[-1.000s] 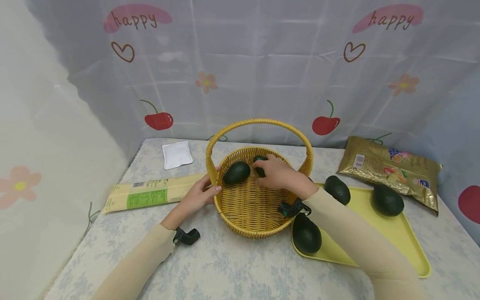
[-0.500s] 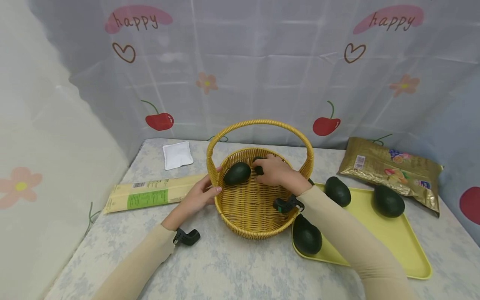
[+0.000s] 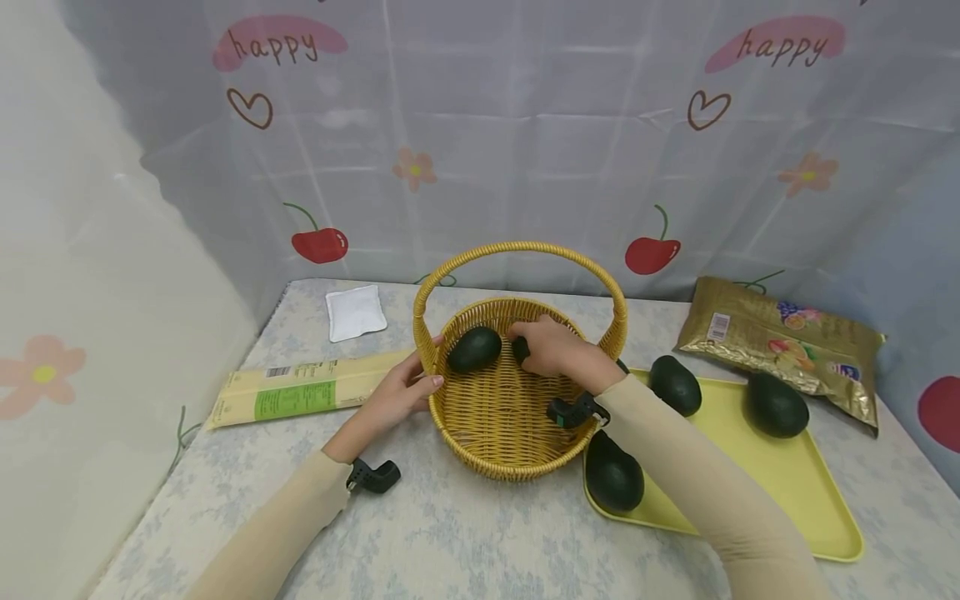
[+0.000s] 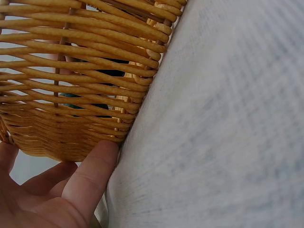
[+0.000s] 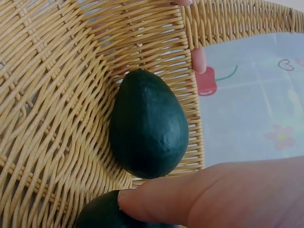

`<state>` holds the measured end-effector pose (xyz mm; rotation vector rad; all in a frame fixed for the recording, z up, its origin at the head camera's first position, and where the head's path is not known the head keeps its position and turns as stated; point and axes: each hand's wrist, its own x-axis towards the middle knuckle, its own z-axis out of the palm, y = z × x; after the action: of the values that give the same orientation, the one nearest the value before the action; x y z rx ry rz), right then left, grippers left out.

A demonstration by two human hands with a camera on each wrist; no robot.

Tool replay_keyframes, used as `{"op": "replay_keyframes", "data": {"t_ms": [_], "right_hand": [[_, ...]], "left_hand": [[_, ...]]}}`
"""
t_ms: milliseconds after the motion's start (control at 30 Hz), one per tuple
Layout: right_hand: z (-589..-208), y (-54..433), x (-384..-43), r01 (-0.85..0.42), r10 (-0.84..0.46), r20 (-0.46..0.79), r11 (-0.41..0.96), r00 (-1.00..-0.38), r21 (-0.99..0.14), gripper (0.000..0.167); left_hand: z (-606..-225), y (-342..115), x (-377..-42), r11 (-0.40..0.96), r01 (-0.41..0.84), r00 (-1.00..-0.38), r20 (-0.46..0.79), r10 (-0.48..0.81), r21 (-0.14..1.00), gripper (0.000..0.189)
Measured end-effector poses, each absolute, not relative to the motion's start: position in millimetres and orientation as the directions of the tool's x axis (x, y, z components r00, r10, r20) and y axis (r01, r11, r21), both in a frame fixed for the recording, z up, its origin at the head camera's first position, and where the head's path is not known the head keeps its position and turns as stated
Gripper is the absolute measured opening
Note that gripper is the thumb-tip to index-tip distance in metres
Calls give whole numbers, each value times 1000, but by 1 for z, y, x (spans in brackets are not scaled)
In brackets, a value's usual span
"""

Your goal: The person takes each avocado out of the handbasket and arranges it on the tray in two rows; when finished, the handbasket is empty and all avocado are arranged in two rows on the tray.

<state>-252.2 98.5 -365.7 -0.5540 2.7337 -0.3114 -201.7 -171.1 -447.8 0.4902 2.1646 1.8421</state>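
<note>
A yellow woven basket (image 3: 510,417) with a tall hoop handle stands mid-table. My left hand (image 3: 397,392) holds its left side near the handle's foot; in the left wrist view the thumb (image 4: 92,178) presses the outer weave. Inside, a dark green avocado (image 3: 475,349) lies against the left wall. My right hand (image 3: 553,346) reaches into the basket's far part and grips a second avocado (image 3: 520,350), mostly hidden by the fingers. The right wrist view has that held avocado (image 5: 107,211) at the bottom, under a finger, close beside the other one (image 5: 149,123).
Right of the basket, a yellow tray (image 3: 750,467) bears several avocados, one (image 3: 615,475) near its left corner. A gold bag (image 3: 780,342) lies behind it. To the left are a cream-and-green packet (image 3: 300,390) and a small white square packet (image 3: 356,312).
My right hand has shifted slightly left and then a little nearer inside the basket, with the avocado in its grip. My left hand stays at the basket's side.
</note>
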Motion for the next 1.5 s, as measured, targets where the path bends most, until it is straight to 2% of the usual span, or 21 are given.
{"op": "replay_keyframes", "data": {"t_ms": [300,1100,1500], "right_hand": [[-364,102,-252,-385,-461,-313,881,-831,-274,46],[-367,106,-249,-399,-473,-266,870,-840,-288,45],[-345,113,-232,-429,-513,-255,844,-819,-321,52]], "left_hand": [[-450,-172,-204,159,79,-913,7,409,984,65],[-448,-172,-202,163,87,-911,12,413,983,65],[-448,-172,-203,155,77,-911,6,413,985,65]]}}
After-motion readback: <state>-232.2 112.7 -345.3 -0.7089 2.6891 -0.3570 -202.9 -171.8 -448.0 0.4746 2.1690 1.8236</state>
